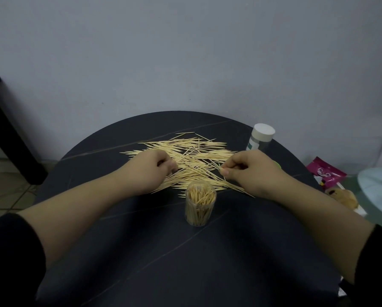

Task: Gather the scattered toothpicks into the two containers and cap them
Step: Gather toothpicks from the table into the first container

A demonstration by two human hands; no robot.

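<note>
Nearest, at the bottom corners, black sleeves [6, 251], with bare forearms reaching forward over a round dark table [141, 251]. Between the forearms, standing upright and uncapped, a clear jar [200, 209], packed with sticks nearly to its rim. Just beyond it, lying flat in a loose spread across the middle of the table, the scattered toothpicks [192, 151]. On the near left edge of that spread, the left hand [151, 171], knuckles up, fingers curled down into the sticks; cannot tell whether gripping any. On the near right edge, the right hand [249, 169], thumb and forefinger pinching a few toothpicks. Farther back, near the table's far right rim and apart from the spread, a capped jar [261, 137] with a white lid. Off the table to the right, a pink packet [326, 173]. Behind everything, a plain grey wall [185, 52].
</note>
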